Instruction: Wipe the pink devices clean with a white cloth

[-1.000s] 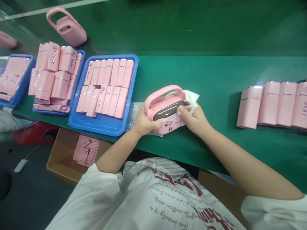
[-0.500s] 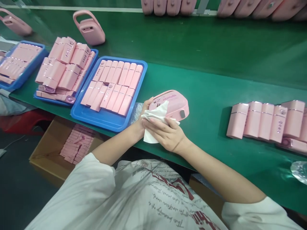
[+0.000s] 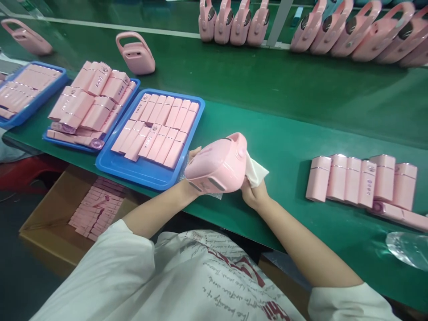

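Observation:
A glossy pink device (image 3: 217, 166) with a rounded body and a handle loop is tilted above the green table, near the front edge. My left hand (image 3: 190, 186) holds it from the left and below, its fingers largely hidden behind the body. At the right side of the device, my right hand (image 3: 254, 192) is closed on a white cloth (image 3: 256, 171), which sticks out up and to the right. Some of the right fingers are hidden behind the device.
Blue trays (image 3: 140, 174) of pink boxes stand at left; more pink boxes (image 3: 351, 178) are at right beside a clear round object (image 3: 406, 249). Pink handled devices (image 3: 138, 58) stand behind. A cardboard box (image 3: 50, 223) is below the front edge. Bubble wrap (image 3: 216, 195) lies under the device.
The pink device has been turned and tipped, with its handle now up at the right. My right hand has moved with the cloth from over its face to its right side. The view has shifted slightly.

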Available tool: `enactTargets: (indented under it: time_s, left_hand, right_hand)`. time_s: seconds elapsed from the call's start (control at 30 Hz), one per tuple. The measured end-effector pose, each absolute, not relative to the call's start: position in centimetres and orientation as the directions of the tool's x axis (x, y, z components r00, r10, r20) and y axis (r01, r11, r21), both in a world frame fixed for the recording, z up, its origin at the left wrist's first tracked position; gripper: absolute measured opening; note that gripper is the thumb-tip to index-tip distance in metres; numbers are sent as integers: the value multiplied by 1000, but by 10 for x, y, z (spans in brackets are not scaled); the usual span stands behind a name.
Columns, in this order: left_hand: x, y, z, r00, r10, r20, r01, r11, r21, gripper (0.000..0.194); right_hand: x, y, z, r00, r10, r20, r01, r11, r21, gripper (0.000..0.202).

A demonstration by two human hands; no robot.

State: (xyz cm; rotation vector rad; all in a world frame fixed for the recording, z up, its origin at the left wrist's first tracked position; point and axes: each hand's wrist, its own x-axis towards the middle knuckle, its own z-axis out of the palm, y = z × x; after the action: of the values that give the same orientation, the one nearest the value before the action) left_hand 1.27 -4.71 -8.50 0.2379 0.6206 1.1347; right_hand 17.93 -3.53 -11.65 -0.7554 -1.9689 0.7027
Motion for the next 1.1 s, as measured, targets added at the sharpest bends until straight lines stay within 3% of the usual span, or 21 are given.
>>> enactTargets:
  time_s: [0.07, 0.1, 0.2, 0.27, 0.37, 0.47, 0.6, 0.7, 0.9, 1.03, 1.1]
  left_hand:
    - [12, -47, -87, 272, 932, -241, -788, 359, 499, 48]
    - [11, -46, -87, 262, 941, -213, -786, 336, 519, 47]
    - [11, -39, -80, 171, 975, -142, -752, 223, 621, 50]
    - [14, -32, -75, 66, 996, -55, -685, 85, 724, 52]
    - [26, -20, -74, -109, 994, 7, -482, -60, 874, 49]
    - [53, -8, -76, -58, 996, 73, -283, -87, 955, 51]
    - [110, 15, -75, 206, 970, 127, 113, -152, 982, 62]
    - [152, 35, -77, 367, 905, 215, 338, -345, 875, 79]
    - [176, 44, -82, 464, 871, 162, 421, -378, 824, 87]
    - [139, 49, -72, 635, 762, 129, 441, -495, 748, 89]
    - [103, 67, -60, 638, 757, 142, 496, -545, 677, 82]
  right_hand:
    - [181, -33, -116, -457, 860, 226, 207, 350, -914, 56]
    - [182, -33, -115, -465, 883, 65, 228, 191, -955, 57]
    - [187, -30, -107, -528, 828, -187, 275, -41, -960, 57]
    - [191, -31, -100, -646, 726, -237, 274, -70, -959, 59]
    - [195, -36, -90, -862, 390, -325, 304, -116, -946, 62]
    - [197, -40, -88, -920, 126, -372, 353, -151, -923, 60]
    - [200, -42, -92, -886, 203, -416, 345, -309, -886, 59]
    - [202, -42, -92, -861, 250, -444, 352, -338, -873, 59]
    - [203, -44, -86, -840, 260, -477, 358, -395, -846, 58]
    - [202, -45, -87, -842, 258, -474, 354, -397, -847, 58]
    - [202, -44, -90, -855, 244, -457, 346, -388, -854, 58]
